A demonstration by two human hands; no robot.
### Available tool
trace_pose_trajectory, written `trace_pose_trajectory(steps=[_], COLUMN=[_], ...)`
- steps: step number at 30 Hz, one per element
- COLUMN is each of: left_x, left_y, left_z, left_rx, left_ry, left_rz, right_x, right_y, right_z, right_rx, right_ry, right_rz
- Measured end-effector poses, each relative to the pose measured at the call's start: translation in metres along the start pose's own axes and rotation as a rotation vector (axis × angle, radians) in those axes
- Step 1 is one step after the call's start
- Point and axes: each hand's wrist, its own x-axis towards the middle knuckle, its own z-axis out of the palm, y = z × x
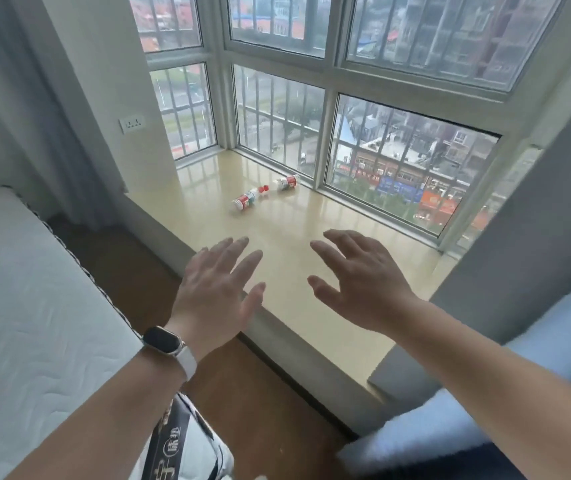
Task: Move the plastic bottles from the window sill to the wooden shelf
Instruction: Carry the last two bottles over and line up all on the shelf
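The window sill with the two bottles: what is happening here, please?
A person reaches both hands over the window sill. The left hand and the right hand are open, fingers spread, holding nothing. The nearer bottle and the farther bottle lie on their sides close to the window, red caps almost meeting, neither touched yet. No wooden shelf is in view.

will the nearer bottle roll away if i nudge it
The nearer bottle lies on its side on the glossy window sill, so a sideways nudge would probably roll it. It looks small and clear, so likely light and squashy; how full it is I cannot tell.
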Motion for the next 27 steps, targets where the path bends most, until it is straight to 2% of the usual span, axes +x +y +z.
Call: trace_pose_trajectory(steps=[13, 22, 27], left_x=[0.051, 0.098, 0.144], left_y=[-0.106, -0.152, -0.180], left_z=[0.022, 0.054, 0.078], left_rx=[0.035, 0.087, 0.120], left_ry=[0.006, -0.035, -0.049], left_rz=[-0.082, -0.149, -0.229], right_x=[0.129, 0.213, 0.278], right_y=[-0.026, -0.003, 0.012], right_z=[0.040, 0.090, 0.122], right_rx=[0.026, 0.102, 0.153], right_ry=[-0.052, -0.084, -0.047], right_rz=[-0.056, -0.076, -0.158])
